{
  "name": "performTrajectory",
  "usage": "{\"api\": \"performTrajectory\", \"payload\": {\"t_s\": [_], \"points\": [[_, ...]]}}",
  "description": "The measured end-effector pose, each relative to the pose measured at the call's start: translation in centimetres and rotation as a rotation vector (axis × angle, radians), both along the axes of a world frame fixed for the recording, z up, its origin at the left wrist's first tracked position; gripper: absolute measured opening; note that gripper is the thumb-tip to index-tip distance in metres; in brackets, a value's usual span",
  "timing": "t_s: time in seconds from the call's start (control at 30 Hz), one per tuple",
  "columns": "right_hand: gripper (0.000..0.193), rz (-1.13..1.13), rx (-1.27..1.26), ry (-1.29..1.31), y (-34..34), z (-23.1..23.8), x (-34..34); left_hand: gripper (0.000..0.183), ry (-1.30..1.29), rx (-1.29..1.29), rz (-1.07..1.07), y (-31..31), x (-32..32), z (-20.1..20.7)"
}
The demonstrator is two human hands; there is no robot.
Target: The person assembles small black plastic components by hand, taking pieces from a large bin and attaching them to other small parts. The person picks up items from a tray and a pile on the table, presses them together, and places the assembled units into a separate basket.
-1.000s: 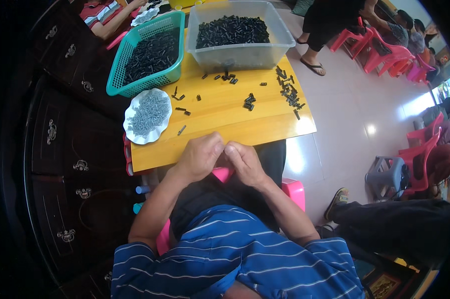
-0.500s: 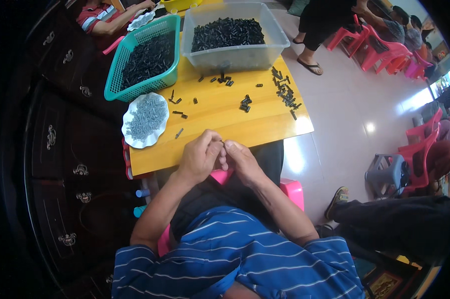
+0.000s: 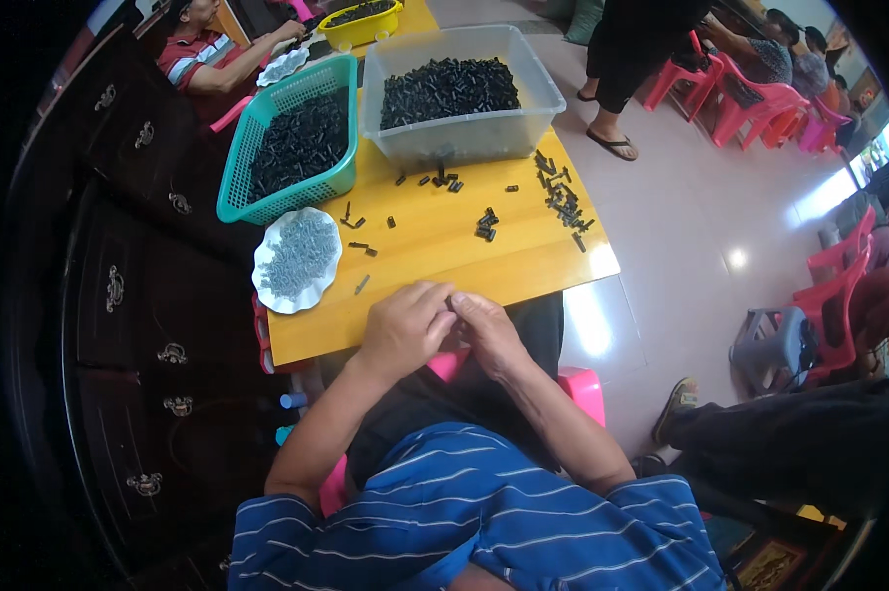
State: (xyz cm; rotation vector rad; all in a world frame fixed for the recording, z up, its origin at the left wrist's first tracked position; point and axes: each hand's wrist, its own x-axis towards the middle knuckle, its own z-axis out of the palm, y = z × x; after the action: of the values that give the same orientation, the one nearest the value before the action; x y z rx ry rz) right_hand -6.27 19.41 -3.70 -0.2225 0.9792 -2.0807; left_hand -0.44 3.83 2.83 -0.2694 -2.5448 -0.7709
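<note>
My left hand (image 3: 402, 330) and my right hand (image 3: 489, 330) meet just off the table's near edge, fingers curled and pinched together. Something small and dark shows between the fingertips, mostly hidden, so its kind is unclear. Before them lies one slim greyish piece (image 3: 363, 285) on the yellow wooden table (image 3: 435, 261). Further in are scattered short black pieces (image 3: 486, 227), with a looser pile of longer black pieces (image 3: 563, 202) along the right edge. Left of my hands, a white scalloped plate (image 3: 292, 304) holds a heap of small silvery-grey pieces (image 3: 302, 253).
A teal basket (image 3: 297, 205) and a translucent plastic box (image 3: 464, 148), both filled with black pieces, stand at the back. Beyond them is a yellow basin (image 3: 364, 32). A seated person (image 3: 203, 69) works at far left. Dark drawers (image 3: 120, 295) line the left; a grey stool (image 3: 774, 340) stands right.
The view has shifted slightly, so the table sits a little lower. My fingers have closed further together, and my left hand has turned a little over what is held.
</note>
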Motion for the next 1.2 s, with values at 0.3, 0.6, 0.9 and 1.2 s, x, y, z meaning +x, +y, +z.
{"api": "performTrajectory", "payload": {"t_s": [0.3, 0.6, 0.9, 1.2], "points": [[0.031, 0.016, 0.107, -0.05, 0.2, 1.8, 0.5, 0.028, -0.153, -0.069, 0.06, -3.8, -1.0, 1.2], [0.029, 0.177, 0.166, 0.057, 0.5, 1.3, 0.0, 0.051, -0.016, -0.246, 0.524, -19.6, -9.5, 8.2], [0.033, 0.08, 0.077, -0.151, 1.2, 0.1, -1.6, 0.062, -0.096, -0.148, 0.037, -7.6, -9.2, 0.8], [0.031, 0.247, 0.156, -0.289, 3.3, -1.7, -0.9, 0.05, -0.197, -0.147, 0.112, -6.6, -17.5, -6.4]]}}
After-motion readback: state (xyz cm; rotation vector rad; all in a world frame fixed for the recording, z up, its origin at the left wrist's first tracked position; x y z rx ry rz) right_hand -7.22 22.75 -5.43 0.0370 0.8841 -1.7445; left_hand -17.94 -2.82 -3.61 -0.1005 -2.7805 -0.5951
